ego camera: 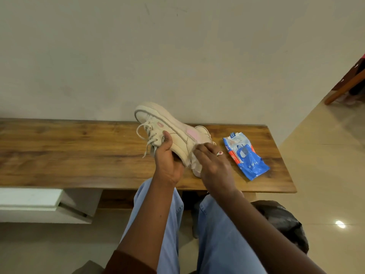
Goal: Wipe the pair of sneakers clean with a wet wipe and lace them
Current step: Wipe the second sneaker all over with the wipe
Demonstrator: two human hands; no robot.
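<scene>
Left hand (167,163) grips the sneaker (167,125) from below at the tongue side: thumb (166,136) up on the side panel, fingers wrapped underneath, out of sight. The shoe is lifted off the bench (79,151) and rolled on its side. Its toe points away and left, and its heel is toward the person, sitting between the two hands. So most of the shoe sticks out beyond the grip, with only the rear third over the palm. Laces (147,135) hang loose in loops to the left of the thumb.

Right hand (214,167) lies flat on the heel end with fingers fairly straight, pressing rather than clamping (ring (219,153) on one finger). There's something pale under and just below the fingertips (196,170). I can't tell if it's a wipe or part of the other shoe.

Second sneaker (204,132) sits on the bench just behind the right hand, mostly hidden by the lifted shoe and the hand.

Wipe pack (245,157), blue and white, lies flat on the bench right of the right hand, near but not touching it. Black bag (282,220) is on the floor beside the right knee.
</scene>
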